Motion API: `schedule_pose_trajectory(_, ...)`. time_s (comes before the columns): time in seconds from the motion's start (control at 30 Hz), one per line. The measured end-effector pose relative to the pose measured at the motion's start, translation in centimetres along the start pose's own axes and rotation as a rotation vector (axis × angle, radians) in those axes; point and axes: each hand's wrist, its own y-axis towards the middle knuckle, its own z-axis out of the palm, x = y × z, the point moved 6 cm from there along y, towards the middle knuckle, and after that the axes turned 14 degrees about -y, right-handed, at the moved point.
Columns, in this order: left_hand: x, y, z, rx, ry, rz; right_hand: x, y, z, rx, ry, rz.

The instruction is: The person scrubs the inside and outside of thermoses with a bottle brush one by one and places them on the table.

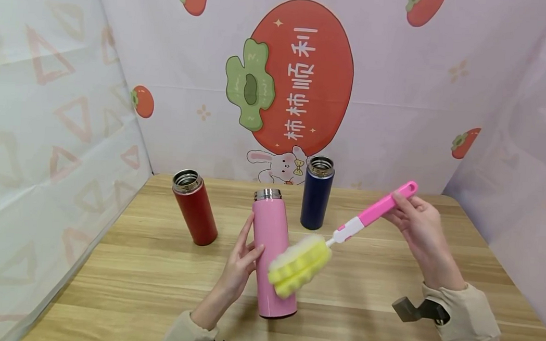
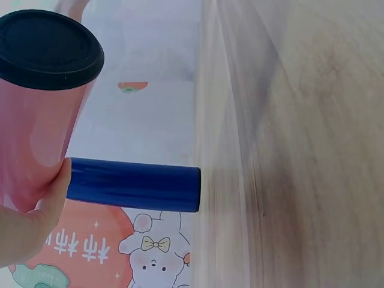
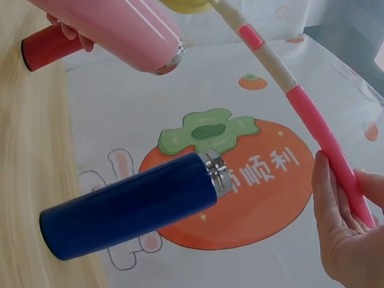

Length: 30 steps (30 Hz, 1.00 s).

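Three open flasks upright on the table [image 1: 154, 267], one far left [image 1: 194, 207], one far centre-right [image 1: 317, 193], one nearest in the middle [image 1: 273, 254], left hand [image 1: 241, 262] against its left side, brush [image 1: 339, 237] held by right hand [image 1: 420, 221] across its right

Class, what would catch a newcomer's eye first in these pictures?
The yellow sponge brush, held by its pink handle in the right hand, hangs in front of the pink flask at the table's centre. The left hand touches that flask. Behind stand a red flask and a blue flask.
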Motion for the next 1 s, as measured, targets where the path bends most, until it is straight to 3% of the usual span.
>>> schedule_pose_trajectory(0.57, 0.0, 0.1, 0.1, 0.0, -0.003, 0.006, -0.9, -0.3, 1.4, 0.19, -0.168, -0.009)
schedule_pose_trajectory(0.77, 0.1, -0.2, 0.3, 0.046, 0.034, 0.006, -0.6, -0.1, 1.0, 0.097, -0.137, -0.025)
schedule_pose_trajectory(1.0, 0.3, -0.4, 0.1, 0.063, 0.066, -0.004, 0.4, 0.5, -0.1, -0.039, -0.023, -0.053)
